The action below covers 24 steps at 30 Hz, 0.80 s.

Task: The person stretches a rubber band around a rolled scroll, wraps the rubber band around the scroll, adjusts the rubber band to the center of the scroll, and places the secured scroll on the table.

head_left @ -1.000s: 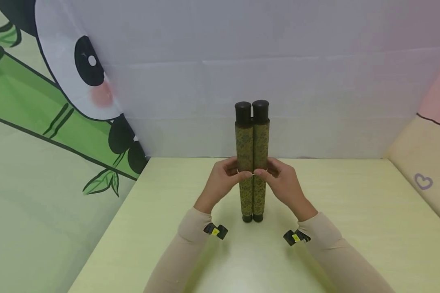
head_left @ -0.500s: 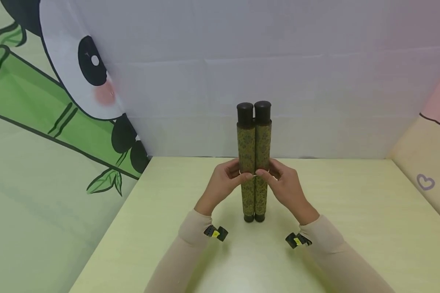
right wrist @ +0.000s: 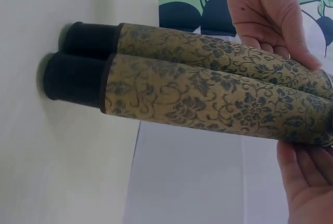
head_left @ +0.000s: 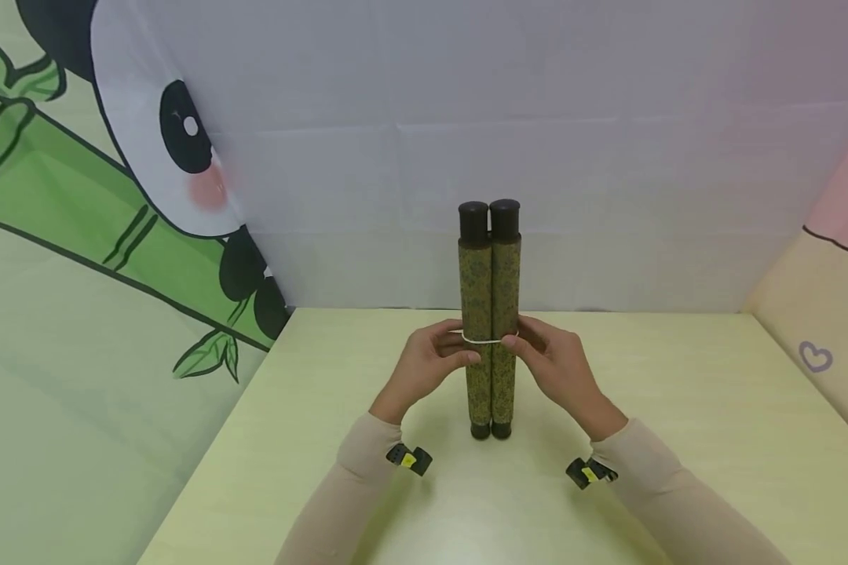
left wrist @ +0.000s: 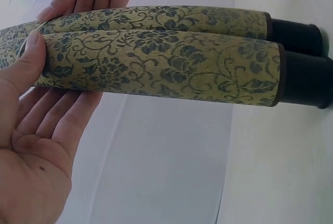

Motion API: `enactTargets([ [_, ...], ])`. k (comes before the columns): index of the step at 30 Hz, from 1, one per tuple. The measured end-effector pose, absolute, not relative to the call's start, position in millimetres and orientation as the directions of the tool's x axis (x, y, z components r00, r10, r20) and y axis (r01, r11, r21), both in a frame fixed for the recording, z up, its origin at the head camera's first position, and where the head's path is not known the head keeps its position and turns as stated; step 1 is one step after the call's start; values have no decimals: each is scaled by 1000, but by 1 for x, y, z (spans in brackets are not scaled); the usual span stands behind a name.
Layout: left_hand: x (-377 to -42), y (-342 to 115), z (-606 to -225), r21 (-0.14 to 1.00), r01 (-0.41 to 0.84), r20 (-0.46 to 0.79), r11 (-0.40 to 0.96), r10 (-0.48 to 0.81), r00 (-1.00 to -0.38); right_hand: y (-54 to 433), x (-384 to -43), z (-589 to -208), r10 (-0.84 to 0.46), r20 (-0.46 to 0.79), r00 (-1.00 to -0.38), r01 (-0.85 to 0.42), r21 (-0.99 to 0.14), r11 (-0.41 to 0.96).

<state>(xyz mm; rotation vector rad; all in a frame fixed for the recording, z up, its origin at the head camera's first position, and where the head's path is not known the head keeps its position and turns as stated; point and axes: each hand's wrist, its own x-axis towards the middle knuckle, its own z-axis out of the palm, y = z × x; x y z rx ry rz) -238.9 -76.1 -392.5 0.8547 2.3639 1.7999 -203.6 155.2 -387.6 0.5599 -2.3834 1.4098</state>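
A scroll with two rolls point(head_left: 476, 286) stands upright on the table, side by side, covered in olive-gold brocade with dark flowers, with black knobs at both ends. A thin white cord point(head_left: 479, 342) circles both rolls near mid-height. From the left, my left hand point(head_left: 424, 359) grips the left roll, its thumb in front just below the cord and its fingers reaching behind. My right hand point(head_left: 558, 365) holds the right roll from the other side, thumb tip at the cord. In the left wrist view, black end knobs point(left wrist: 304, 81) stand close to the table surface.
The pale yellow table point(head_left: 290, 471) runs back to a whitish cloth backdrop point(head_left: 367, 180). A cartoon panda and green bamboo point(head_left: 63, 173) are printed on the left side cloth. The right side cloth carries a purple heart point(head_left: 815, 357).
My left thumb has slid down off the cord, so more of the white cord shows across the front. My right hand has shifted slightly to the right. The scroll stays upright.
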Motion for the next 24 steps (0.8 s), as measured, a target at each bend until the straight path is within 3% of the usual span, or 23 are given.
enactTargets([
  [7, -227, -76, -397, 921, 334, 218, 200, 444, -869, 152, -196, -395, -95, 378, -921, -380, -817, 434],
  [15, -221, -74, -397, 918, 302, 171, 256, 431, -886, 154, -190, -396, -88, 255, -963, -268, -868, 419],
  [24, -220, -72, -408, 953, 207, 94, 223, 432, -897, 153, -187, -397, -97, 162, -982, -188, -885, 426],
])
